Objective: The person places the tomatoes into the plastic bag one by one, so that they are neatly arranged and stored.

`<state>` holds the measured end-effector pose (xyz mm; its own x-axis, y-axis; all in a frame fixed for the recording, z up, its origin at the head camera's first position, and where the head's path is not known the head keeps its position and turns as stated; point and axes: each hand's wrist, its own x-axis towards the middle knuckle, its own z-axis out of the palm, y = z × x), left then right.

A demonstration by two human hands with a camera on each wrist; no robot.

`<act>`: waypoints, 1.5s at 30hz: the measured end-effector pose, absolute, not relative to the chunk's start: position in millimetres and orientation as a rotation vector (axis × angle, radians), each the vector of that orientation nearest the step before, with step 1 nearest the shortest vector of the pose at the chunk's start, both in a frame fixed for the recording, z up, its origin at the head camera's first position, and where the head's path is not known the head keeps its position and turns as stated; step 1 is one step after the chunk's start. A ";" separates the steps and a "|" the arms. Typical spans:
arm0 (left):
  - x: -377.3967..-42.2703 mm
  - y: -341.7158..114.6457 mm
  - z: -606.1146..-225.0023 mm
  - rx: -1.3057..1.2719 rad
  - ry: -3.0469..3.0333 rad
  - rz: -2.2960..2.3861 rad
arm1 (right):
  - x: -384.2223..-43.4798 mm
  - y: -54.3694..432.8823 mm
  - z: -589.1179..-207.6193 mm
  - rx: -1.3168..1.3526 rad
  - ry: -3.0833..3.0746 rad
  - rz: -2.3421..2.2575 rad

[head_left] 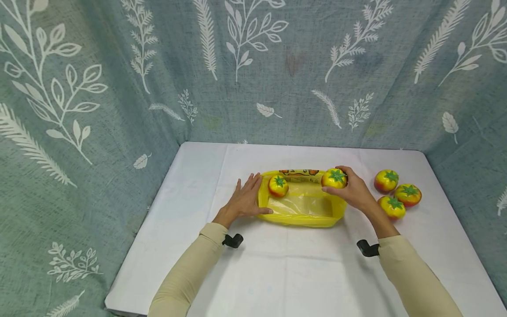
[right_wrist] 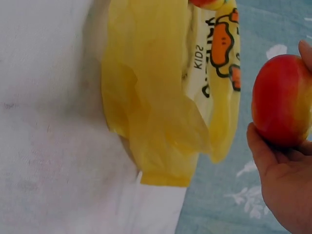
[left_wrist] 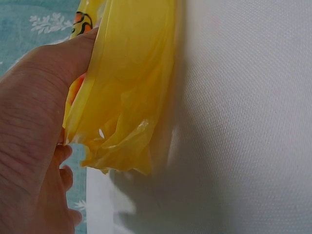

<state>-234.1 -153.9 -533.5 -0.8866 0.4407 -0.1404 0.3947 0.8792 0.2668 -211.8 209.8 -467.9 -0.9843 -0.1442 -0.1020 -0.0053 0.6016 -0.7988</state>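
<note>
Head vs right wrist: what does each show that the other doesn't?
Head only: the left hand at the yellow bag, three fruits on the right of the table, and the green leafy tops.

Right wrist only: readable "KIDS" lettering on the bag, and the broad red side of the held fruit.

Both: the right hand holding that fruit, the bag, white table, patterned curtain, and apparently the fruit in the bag, just a sliver in right wrist.
</note>
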 end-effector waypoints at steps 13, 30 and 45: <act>-234.0 -154.1 -533.7 0.635 2.858 0.322 | -223.3 187.3 -475.7 -0.165 2.650 -1.230; -232.9 -155.6 -532.5 0.642 2.855 0.334 | -236.8 164.4 -479.4 -0.236 2.630 -1.139; -232.1 -154.9 -532.0 0.632 2.856 0.323 | -247.5 155.4 -485.3 -0.259 2.612 -1.015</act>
